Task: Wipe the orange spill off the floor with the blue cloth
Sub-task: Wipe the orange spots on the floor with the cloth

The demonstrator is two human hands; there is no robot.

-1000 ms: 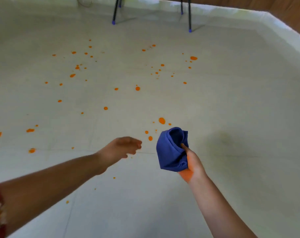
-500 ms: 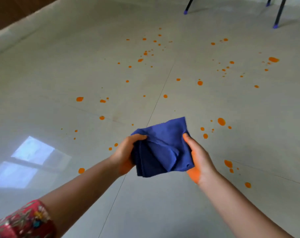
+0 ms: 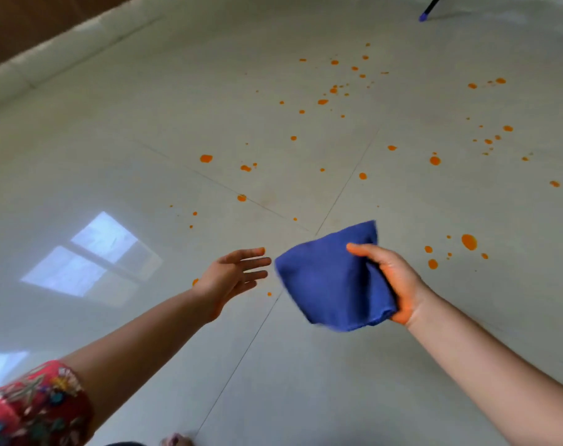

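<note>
My right hand (image 3: 392, 278) grips a folded blue cloth (image 3: 328, 281) and holds it in the air above the floor, thumb on top. Orange stains the palm. My left hand (image 3: 231, 278) is just left of the cloth, fingers spread, holding nothing and not touching it. The orange spill lies as several scattered drops over the pale tiled floor (image 3: 145, 140). A large drop (image 3: 469, 242) is right of the cloth, another drop (image 3: 206, 158) is farther off to the left, and a dense cluster of drops (image 3: 334, 90) lies far ahead.
A white skirting (image 3: 64, 49) under a brown wall runs along the far left. A dark leg with a blue foot (image 3: 423, 17) stands at the top right. A window reflection (image 3: 93, 259) shines on the floor at left.
My left hand has let go of the cloth and opened beside it. The cloth is now in my right hand alone. The view has swung further left.
</note>
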